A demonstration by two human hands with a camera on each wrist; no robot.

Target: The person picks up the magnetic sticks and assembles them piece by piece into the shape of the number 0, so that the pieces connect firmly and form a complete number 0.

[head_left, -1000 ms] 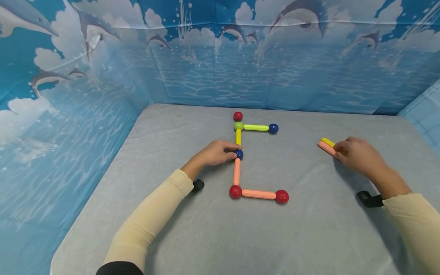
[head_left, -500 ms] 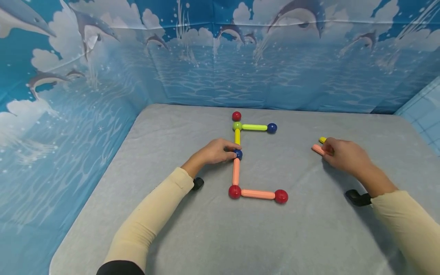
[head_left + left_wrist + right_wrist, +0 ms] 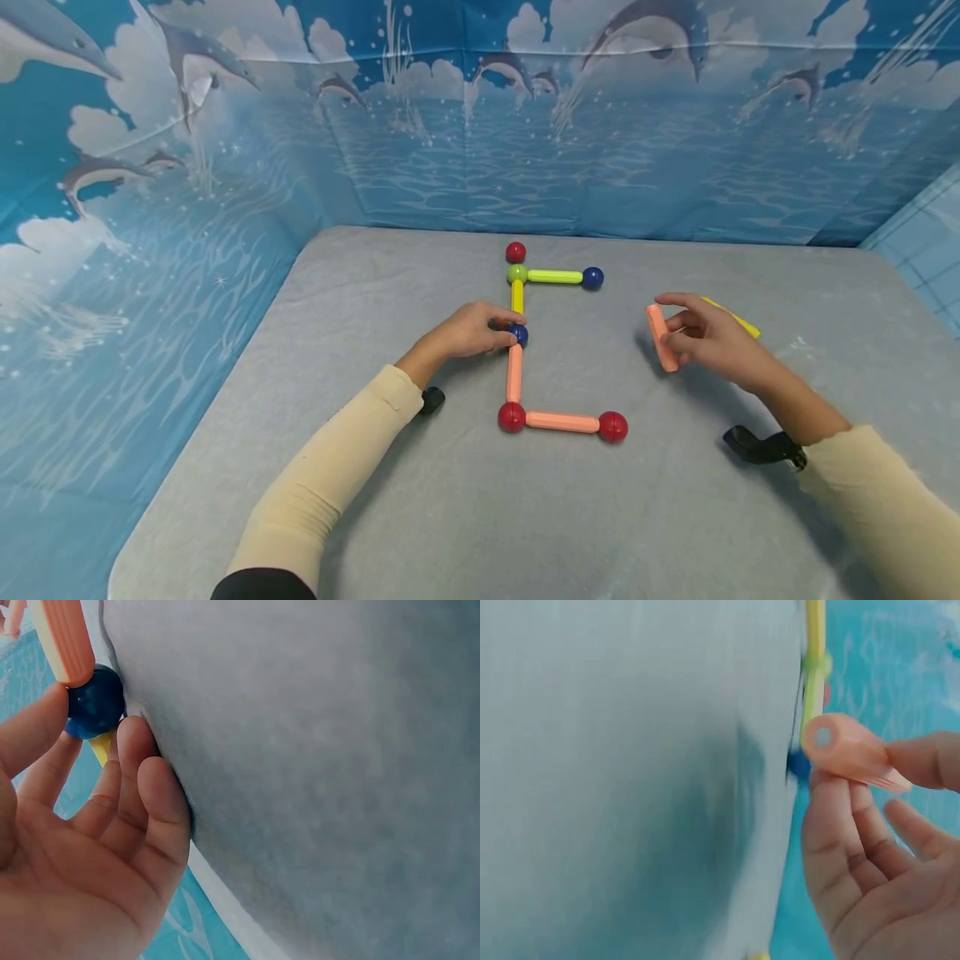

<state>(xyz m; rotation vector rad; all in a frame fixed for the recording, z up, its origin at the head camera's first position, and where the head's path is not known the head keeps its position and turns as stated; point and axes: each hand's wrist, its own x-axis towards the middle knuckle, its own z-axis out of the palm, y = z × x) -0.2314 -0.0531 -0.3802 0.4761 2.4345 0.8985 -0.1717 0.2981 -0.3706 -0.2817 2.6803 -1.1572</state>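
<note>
My left hand (image 3: 471,330) pinches a blue ball (image 3: 96,703) between thumb and fingers, at the middle of a joined figure of rods and balls. From that ball a yellow rod (image 3: 517,296) runs away from me to a green ball (image 3: 517,273), and an orange rod (image 3: 513,373) runs toward me to a red ball (image 3: 512,417). To the right, my right hand (image 3: 712,337) holds a loose orange rod (image 3: 662,337) raised off the table; its round end with a pale centre faces the right wrist view. A yellow rod (image 3: 738,318) lies behind that hand, partly hidden.
A yellow-green rod (image 3: 555,276) joins the green ball to another blue ball (image 3: 592,278). A red ball (image 3: 515,252) sits just beyond the green one. Nearer me, an orange rod (image 3: 562,422) ends at a red ball (image 3: 612,427). Behind the grey-covered table (image 3: 420,517) hangs a dolphin-printed curtain (image 3: 450,167).
My right hand has picked up the orange rod, parted it from the yellow rod and carried it left, turning it more upright. The left hand has stayed on the blue ball.
</note>
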